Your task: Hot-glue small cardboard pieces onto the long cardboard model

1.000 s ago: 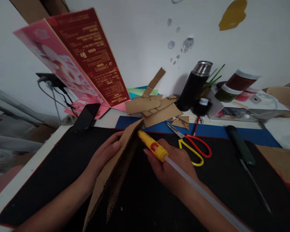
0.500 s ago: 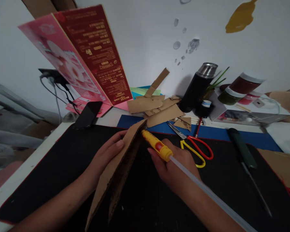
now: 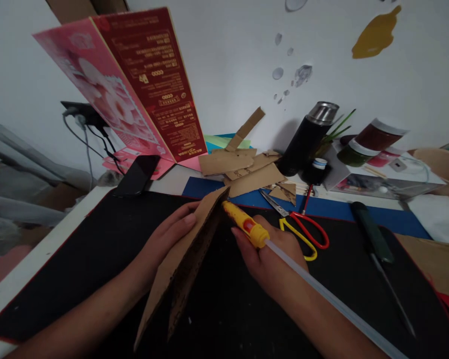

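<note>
My left hand (image 3: 175, 231) is closed on a folded piece of cardboard (image 3: 185, 247), with the thumb on its near face and the other fingers partly hidden behind it. The cardboard stands on edge over the black mat. My right hand (image 3: 271, 254) grips a yellow hot glue gun (image 3: 245, 222), and a long translucent glue stick (image 3: 318, 286) sticks out of its back end. The gun's nozzle sits at the inner side of the cardboard's upper far end; whether it touches cannot be made out. Scissors (image 3: 299, 232) with red and yellow handles lie just beyond my right hand.
Cardboard scraps (image 3: 247, 169) lie in a pile at the back. Behind stand a black thermos (image 3: 307, 139) and a pink and red folded card (image 3: 149, 85). A phone (image 3: 137, 175) rests at left. A green-handled knife-like tool (image 3: 374, 239) lies at right on the black mat (image 3: 108, 244).
The view has shifted slightly. Both hands, the cardboard and the glue gun keep nearly the same places relative to one another.
</note>
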### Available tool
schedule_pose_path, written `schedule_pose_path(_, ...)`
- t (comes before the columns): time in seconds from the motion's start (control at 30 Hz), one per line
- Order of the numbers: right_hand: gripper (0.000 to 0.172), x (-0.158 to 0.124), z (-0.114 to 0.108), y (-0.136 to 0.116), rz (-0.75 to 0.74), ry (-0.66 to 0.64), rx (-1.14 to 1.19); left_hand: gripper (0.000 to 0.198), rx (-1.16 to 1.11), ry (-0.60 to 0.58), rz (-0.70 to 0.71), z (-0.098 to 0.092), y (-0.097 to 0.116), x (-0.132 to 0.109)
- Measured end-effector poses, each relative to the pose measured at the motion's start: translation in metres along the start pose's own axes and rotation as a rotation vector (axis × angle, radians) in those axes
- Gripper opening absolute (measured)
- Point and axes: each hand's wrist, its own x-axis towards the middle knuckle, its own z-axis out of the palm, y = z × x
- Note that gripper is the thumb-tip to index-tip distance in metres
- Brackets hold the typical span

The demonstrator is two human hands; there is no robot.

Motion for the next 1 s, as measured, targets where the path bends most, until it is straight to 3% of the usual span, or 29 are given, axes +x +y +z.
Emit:
schedule_pose_path(0.23,0.044,-0.0002,0.0011,0.0015,0.000,-0.041,0.005,0.049,0.001,0.022,0.012,-0.0001,-0.0001,-0.0015)
schedule_pose_path(1.0,0.035,-0.0014,-0.0003,-0.0013,0.031,-0.092,0.146,0.071,0.062,-0.021,-0.033,-0.0047,0.0014,0.0059)
